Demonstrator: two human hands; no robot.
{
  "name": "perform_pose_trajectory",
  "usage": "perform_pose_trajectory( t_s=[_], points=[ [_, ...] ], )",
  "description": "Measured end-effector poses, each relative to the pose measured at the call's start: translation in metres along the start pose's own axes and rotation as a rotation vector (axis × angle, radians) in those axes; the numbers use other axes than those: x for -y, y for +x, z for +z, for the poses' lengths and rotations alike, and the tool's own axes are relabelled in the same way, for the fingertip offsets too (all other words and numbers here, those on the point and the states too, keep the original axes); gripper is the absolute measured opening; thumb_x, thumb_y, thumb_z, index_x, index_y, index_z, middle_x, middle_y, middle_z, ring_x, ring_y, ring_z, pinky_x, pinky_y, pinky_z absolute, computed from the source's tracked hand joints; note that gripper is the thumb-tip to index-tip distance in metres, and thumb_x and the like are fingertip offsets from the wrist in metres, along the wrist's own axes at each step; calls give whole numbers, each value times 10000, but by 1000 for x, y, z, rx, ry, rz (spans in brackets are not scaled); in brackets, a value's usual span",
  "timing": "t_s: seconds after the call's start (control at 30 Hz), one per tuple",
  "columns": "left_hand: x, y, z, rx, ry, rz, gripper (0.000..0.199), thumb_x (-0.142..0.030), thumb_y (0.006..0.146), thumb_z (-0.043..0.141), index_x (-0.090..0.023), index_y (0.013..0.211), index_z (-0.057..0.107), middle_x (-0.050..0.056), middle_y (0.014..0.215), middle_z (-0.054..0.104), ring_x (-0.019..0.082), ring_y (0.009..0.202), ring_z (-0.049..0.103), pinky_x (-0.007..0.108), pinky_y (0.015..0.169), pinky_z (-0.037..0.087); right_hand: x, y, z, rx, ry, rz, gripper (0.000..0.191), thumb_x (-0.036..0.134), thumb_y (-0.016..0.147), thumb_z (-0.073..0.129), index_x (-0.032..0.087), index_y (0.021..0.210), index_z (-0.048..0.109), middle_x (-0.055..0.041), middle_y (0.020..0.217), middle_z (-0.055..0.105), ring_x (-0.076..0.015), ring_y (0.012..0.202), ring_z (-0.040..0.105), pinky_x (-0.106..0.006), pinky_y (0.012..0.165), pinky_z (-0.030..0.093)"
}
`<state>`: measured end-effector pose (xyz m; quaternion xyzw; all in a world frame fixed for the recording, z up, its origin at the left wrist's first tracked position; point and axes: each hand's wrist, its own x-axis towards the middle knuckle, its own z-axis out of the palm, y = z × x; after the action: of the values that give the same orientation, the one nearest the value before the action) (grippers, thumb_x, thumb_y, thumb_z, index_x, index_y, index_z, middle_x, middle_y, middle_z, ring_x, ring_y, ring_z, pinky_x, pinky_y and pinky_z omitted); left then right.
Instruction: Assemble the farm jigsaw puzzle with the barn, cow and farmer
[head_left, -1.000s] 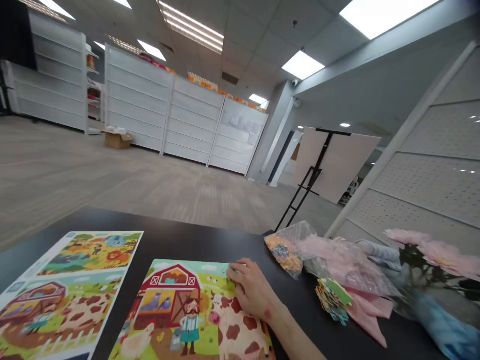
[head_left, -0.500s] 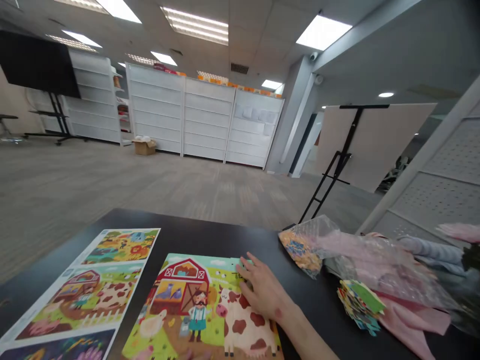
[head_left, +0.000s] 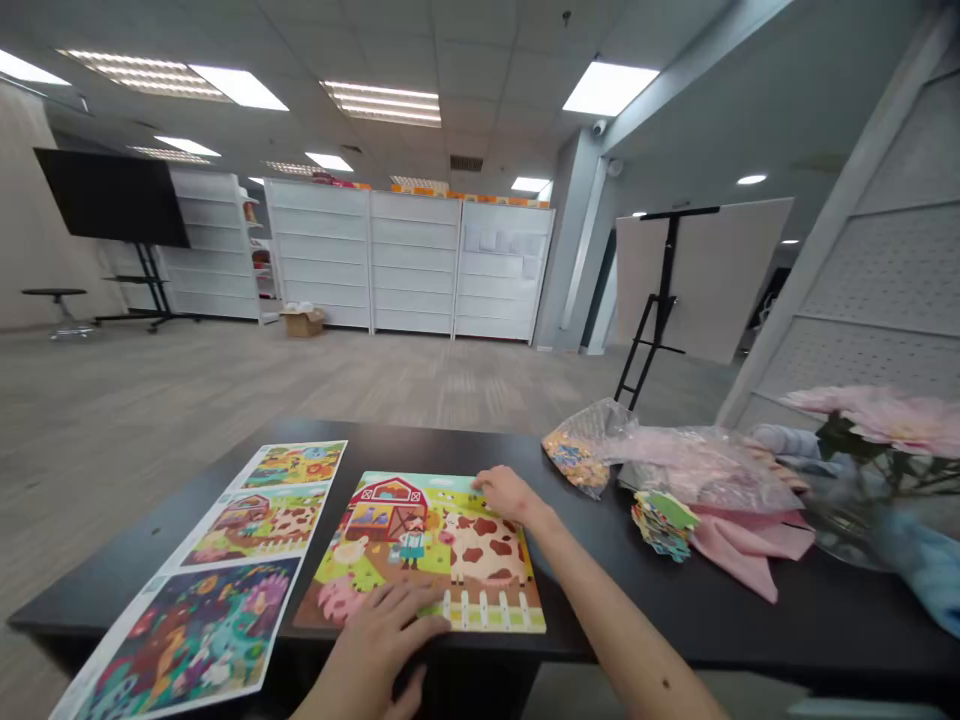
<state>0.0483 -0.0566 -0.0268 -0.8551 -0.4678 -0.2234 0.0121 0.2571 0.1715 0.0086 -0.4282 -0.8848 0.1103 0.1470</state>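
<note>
A farm-scene jigsaw puzzle (head_left: pixel 390 590), showing a red barn, a farmer and a spotted cow, lies flat near the table's front edge. My left hand (head_left: pixel 382 635) rests on its lower edge, fingers stretched out over the picture and thumb apart below. At the upper right corner is my right hand (head_left: pixel 506 493), palm down, its slightly bent fingers touching the top edge; nothing shows lifted in them. Left of the puzzle lies a printed sheet (head_left: pixel 253 522) with three pictures, the middle one matching the farm scene.
Right on the black table (head_left: pixel 465 450) are a clear bag of pieces (head_left: pixel 577 455), a stack of colourful puzzle pieces (head_left: pixel 664 522), a pink cloth (head_left: pixel 750 550) and plastic wrapping (head_left: pixel 690 465). Pink flowers (head_left: pixel 907 425) stand in a vase at the far right. An easel (head_left: pixel 660 300) stands behind.
The view has tilted down, bringing my left hand into fuller sight on the puzzle's lower edge. My right hand's fingers, spread before, are now drawn closer together at the top corner.
</note>
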Motion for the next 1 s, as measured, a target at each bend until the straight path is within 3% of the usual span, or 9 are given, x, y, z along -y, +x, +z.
perform_pose_trajectory(
  t_s=[0.1, 0.23, 0.33, 0.43, 0.6, 0.67, 0.77, 0.83, 1.0],
  points=[
    [-10, 4, -13, 37, -49, -31, 583, -28, 663, 581, -317, 1164, 659, 7, 1423, 635, 274, 1275, 611, 449, 1079, 514, -7, -7, -11, -197, 23, 68, 343, 303, 1027, 568, 204, 1356, 578, -116, 1399, 578, -266, 1240, 593, -501, 1048, 507],
    [15, 0, 13, -6, 21, -69, 508, -80, 667, 681, -323, 1112, 692, 11, 1460, 607, 320, 1329, 566, 442, 1068, 514, -10, -32, -13, -337, 50, 69, 517, 181, 1022, 357, 170, 1536, 403, -154, 1588, 392, -239, 1487, 357, -451, 1241, 314],
    [47, 0, 43, -36, 147, -103, 455, -229, 741, 788, -339, 1171, 688, 37, 1428, 641, 358, 1317, 579, 474, 1038, 540, -16, -46, 4, -297, 45, -12, 622, 328, 1030, 398, 186, 1618, 253, -121, 1703, 183, -265, 1561, 204, -486, 1258, 273],
    [69, 2, 50, 1, 167, -93, 413, -365, 813, 780, -336, 1212, 678, 51, 1430, 642, 347, 1301, 603, 433, 986, 586, -33, -50, 31, -42, -61, -49, 672, 503, 998, 467, 244, 1603, 330, -94, 1664, 317, -335, 1541, 262, -578, 1223, 300],
    [101, -26, -9, -100, 102, -258, 498, -351, 873, 635, -309, 1370, 618, 59, 1467, 609, 296, 1375, 547, 398, 1082, 535, -51, -37, 54, 93, -124, -6, 694, 620, 985, 418, 268, 1581, 374, -52, 1654, 303, -336, 1535, 264, -586, 1245, 241],
    [124, -56, -43, -109, 169, -428, 506, -350, 946, 571, -335, 1452, 556, 50, 1543, 532, 293, 1420, 499, 449, 1134, 478, -51, -28, 50, 85, -99, 21, 703, 625, 982, 406, 256, 1580, 377, -61, 1660, 282, -329, 1539, 251, -581, 1247, 236],
    [171, -104, -80, -3, 238, -560, 671, -568, 879, 655, -300, 1484, 543, 89, 1557, 501, 373, 1434, 461, 530, 1144, 437, -47, -24, 34, -9, -14, 66, 708, 593, 1007, 337, 202, 1597, 344, -97, 1686, 195, -309, 1553, 204, -561, 1253, 222],
    [201, -130, -92, 96, 232, -622, 669, -631, 884, 624, -320, 1472, 555, 63, 1554, 502, 367, 1424, 475, 511, 1145, 437, -40, -36, 21, -93, 44, 114, 699, 578, 1020, 293, 173, 1583, 375, -107, 1692, 190, -289, 1561, 187, -530, 1261, 214],
    [251, -169, -110, 102, 221, -773, 650, -660, 820, 632, -346, 1389, 639, 27, 1530, 542, 397, 1396, 503, 546, 1112, 456, -5, -95, 16, -131, 139, 195, 644, 581, 1015, 319, 184, 1452, 575, -111, 1618, 406, -269, 1503, 367, -457, 1251, 288]
  ],
)
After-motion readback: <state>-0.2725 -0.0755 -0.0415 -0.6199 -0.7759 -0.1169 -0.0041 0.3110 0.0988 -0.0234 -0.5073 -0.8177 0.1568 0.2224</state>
